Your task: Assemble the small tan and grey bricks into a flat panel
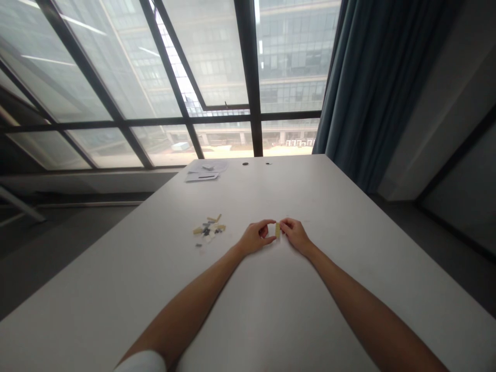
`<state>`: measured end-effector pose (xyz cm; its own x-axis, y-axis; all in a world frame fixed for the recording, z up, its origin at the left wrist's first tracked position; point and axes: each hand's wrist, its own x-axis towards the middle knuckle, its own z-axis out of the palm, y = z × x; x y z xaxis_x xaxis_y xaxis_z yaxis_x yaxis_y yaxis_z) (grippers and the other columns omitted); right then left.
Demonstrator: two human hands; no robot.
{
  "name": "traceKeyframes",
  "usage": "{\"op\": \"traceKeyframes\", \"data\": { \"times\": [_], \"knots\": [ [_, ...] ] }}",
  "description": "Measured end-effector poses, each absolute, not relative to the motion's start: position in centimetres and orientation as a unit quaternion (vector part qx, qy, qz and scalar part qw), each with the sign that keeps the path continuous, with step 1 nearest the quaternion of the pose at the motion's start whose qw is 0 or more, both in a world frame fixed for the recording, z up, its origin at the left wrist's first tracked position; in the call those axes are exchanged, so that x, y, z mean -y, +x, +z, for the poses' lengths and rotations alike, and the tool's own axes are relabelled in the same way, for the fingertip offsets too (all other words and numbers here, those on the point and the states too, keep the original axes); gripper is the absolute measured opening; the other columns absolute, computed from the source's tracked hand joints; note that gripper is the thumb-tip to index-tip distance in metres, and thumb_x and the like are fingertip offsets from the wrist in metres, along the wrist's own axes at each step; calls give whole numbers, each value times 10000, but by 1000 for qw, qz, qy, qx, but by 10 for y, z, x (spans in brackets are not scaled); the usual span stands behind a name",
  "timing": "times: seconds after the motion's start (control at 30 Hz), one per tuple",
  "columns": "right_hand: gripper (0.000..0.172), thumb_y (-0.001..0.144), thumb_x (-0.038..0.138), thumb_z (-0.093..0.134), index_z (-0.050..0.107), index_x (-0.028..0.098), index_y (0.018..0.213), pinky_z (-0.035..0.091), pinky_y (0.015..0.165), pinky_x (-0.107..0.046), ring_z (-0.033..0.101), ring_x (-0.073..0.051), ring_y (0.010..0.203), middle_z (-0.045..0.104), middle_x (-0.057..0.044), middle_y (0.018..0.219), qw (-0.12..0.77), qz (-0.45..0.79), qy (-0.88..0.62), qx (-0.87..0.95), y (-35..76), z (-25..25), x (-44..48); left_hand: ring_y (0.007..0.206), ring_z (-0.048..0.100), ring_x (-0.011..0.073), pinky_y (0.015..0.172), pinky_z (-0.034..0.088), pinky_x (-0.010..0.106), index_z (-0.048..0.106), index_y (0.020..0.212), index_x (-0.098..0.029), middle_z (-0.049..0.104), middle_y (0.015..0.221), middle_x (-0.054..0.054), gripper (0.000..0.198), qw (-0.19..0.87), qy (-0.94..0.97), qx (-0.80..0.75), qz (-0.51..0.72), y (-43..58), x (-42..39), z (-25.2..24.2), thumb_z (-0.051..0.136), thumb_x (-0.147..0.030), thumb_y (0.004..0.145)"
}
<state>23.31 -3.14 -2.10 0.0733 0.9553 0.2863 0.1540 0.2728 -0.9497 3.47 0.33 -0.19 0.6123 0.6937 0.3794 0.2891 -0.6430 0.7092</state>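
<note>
A small yellow building block point(277, 230) stands lengthwise between my two hands, over the white table. The thumb and forefinger of my left hand point(256, 236) curve in a C shape and grip it at its near and far ends. My right hand point(294, 233) is closed, its fingertips pressed together against the block's right side. Whether a smaller piece sits under those fingertips is hidden. Left of my hands lies a loose pile of small pieces point(209, 229) in yellow, grey, dark and white. One grey piece point(199, 245) lies apart at its near edge.
The white table point(248, 320) runs away toward tall windows point(217, 57). Papers point(203, 175) with a dark, thin object on them lie at its far left. A dark round disc point(245, 164) and a small dark item point(268, 164) are near the far edge. A blue curtain point(364, 93) hangs at right.
</note>
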Motion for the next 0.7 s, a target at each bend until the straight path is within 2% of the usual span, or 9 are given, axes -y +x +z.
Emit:
{"op": "traceKeyframes", "data": {
  "times": [0.5, 0.6, 0.7],
  "knots": [
    [286, 803, 439, 616, 678, 165, 750, 427, 609, -277, 527, -146, 614, 608, 2, 630, 552, 365, -480, 576, 232, -21, 30, 562, 413, 81, 583, 343, 210, 617, 1213, -180, 481, 634, -80, 515, 316, 842, -302, 317, 34, -2, 0, 759, -365, 753],
    [320, 819, 431, 626, 717, 158, 958, 447, 627, -276, 544, -138, 647, 683, -37, 805, 565, 355, -474, 574, 230, -19, 32, 544, 401, 76, 569, 329, 208, 625, 1196, -171, 458, 613, -89, 497, 315, 826, -313, 347, 34, -4, -1, 760, -370, 760],
    [413, 805, 387, 662, 683, 192, 1169, 456, 628, -263, 550, -120, 682, 694, -70, 1055, 565, 347, -459, 591, 228, -18, 36, 532, 377, 73, 556, 314, 207, 638, 1170, -153, 426, 585, -97, 487, 320, 799, -330, 386, 35, -5, -1, 768, -388, 763]
  ]
}}
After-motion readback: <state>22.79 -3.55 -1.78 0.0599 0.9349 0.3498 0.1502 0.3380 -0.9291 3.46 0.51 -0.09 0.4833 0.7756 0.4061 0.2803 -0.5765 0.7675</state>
